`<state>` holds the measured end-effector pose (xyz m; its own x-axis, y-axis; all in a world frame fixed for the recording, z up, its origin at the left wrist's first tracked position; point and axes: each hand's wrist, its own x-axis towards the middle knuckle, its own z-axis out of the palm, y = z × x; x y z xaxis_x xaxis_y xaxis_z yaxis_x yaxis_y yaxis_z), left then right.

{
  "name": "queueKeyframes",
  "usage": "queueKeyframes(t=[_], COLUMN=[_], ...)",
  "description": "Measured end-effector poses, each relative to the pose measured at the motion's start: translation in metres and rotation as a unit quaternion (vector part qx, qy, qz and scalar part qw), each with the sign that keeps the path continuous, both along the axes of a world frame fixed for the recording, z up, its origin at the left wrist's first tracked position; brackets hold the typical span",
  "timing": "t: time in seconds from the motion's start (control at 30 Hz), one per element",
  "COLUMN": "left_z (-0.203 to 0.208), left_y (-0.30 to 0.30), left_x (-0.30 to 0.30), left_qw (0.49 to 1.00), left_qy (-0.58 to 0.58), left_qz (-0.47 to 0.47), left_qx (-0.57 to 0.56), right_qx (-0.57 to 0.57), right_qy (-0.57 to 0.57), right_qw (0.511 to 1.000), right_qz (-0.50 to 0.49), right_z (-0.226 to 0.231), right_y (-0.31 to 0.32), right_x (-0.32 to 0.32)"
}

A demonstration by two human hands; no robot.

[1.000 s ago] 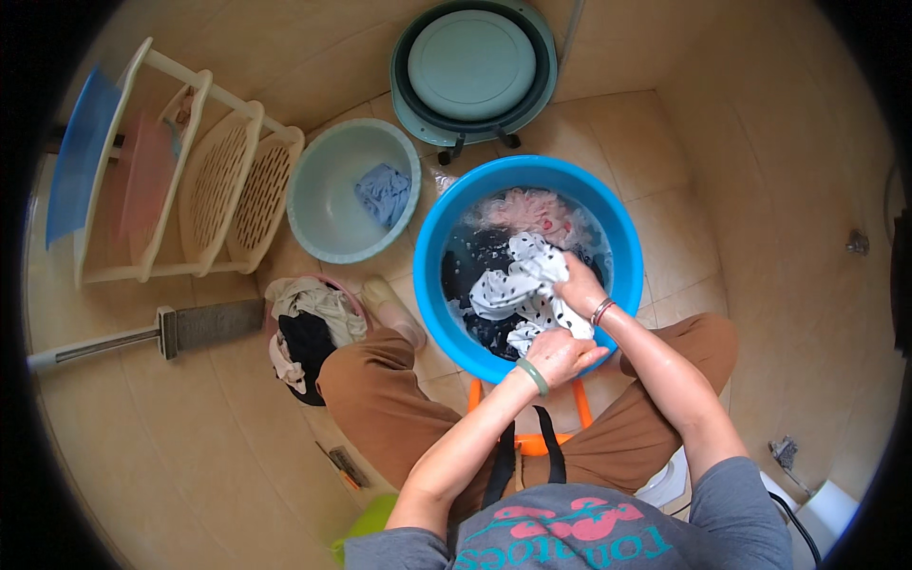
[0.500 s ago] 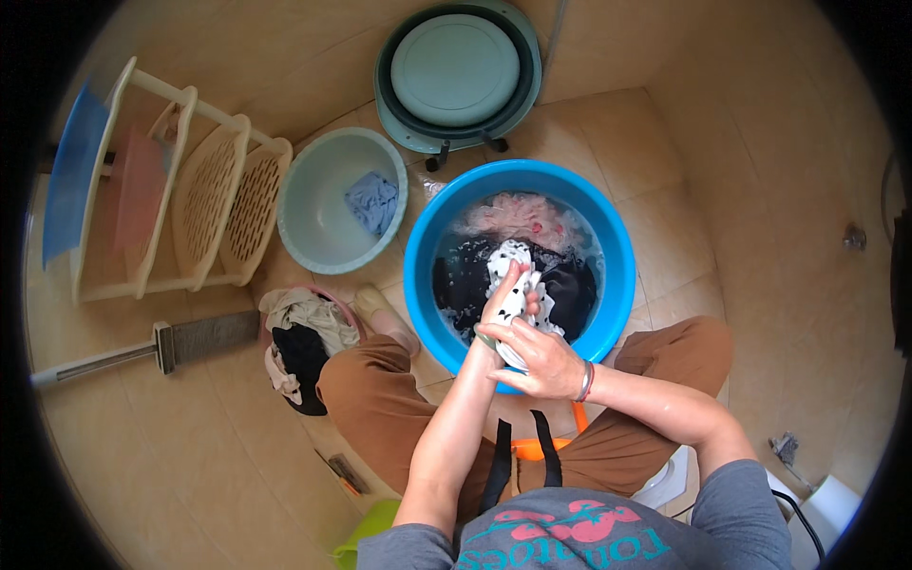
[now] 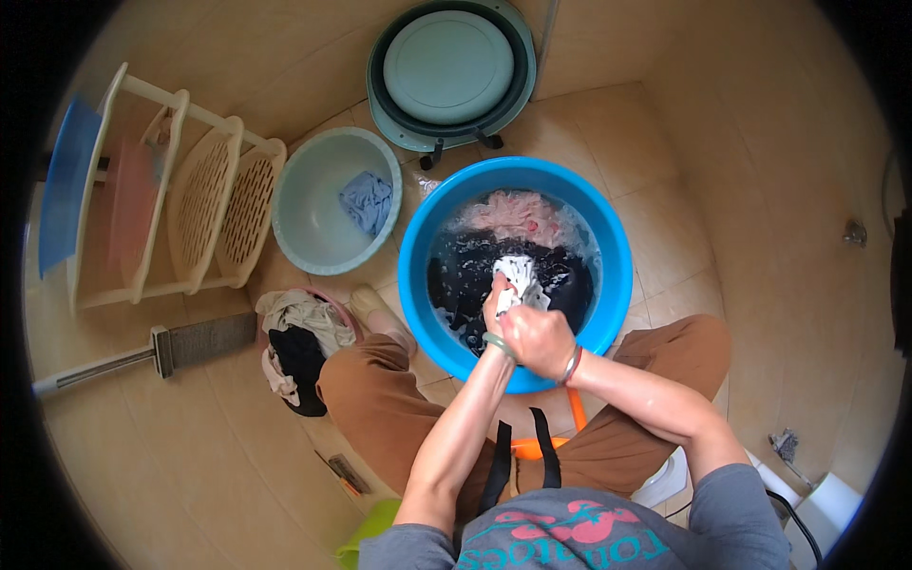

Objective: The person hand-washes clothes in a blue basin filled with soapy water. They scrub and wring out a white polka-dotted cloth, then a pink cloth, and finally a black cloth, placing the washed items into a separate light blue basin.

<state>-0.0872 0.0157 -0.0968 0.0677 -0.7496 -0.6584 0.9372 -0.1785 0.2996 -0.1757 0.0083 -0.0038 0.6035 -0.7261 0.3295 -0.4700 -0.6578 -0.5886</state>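
A white cloth with black spots (image 3: 520, 275) is bunched between my two hands above the blue tub (image 3: 610, 328). My left hand (image 3: 496, 302), below a green bangle, is closed around the cloth. Pressed up against it, my right hand (image 3: 540, 340) grips the cloth in a fist. Dark clothing (image 3: 567, 282) lies in the soapy water under my hands. Behind it, toward the far side of the tub, floats a pink patterned garment (image 3: 522, 217). The cloth's lower part is hidden by my fingers.
A pale green basin (image 3: 313, 252) with a blue cloth (image 3: 367, 201) stands left of the tub. A folded green basin (image 3: 448, 66) leans at the back wall. Left are a cream rack (image 3: 195, 204), a flat mop (image 3: 204, 344) and a pink basket of clothes (image 3: 302, 328).
My hands have closed tightly on the spotted cloth, squeezing it into a smaller bunch. My right hand has turned from open fingers to a fist. The view has shifted slightly.
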Motion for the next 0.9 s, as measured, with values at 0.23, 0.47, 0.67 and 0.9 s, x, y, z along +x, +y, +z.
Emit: queueKeyframes(t=[0.23, 0.47, 0.67, 0.9], left_z=[0.055, 0.097, 0.054, 0.049], left_y=[-0.006, 0.01, 0.029, 0.0], left_x=[-0.021, -0.015, 0.001, 0.05], left_qw=[0.912, 0.531, 0.7, 0.979], left_qy=[-0.39, -0.66, -0.556, -0.193], left_qz=[-0.132, -0.487, -0.411, -0.03], left_qx=[0.004, -0.212, -0.179, 0.056], right_qx=[0.513, 0.776, 0.708, 0.685], right_qy=[-0.067, -0.403, -0.425, -0.349], right_qw=[0.831, 0.475, 0.56, 0.639], right_qz=[-0.204, -0.099, -0.066, -0.015], right_z=[-0.089, -0.05, -0.031, -0.007], right_y=[-0.055, -0.079, -0.091, -0.091], right_x=[-0.036, -0.04, -0.042, -0.042])
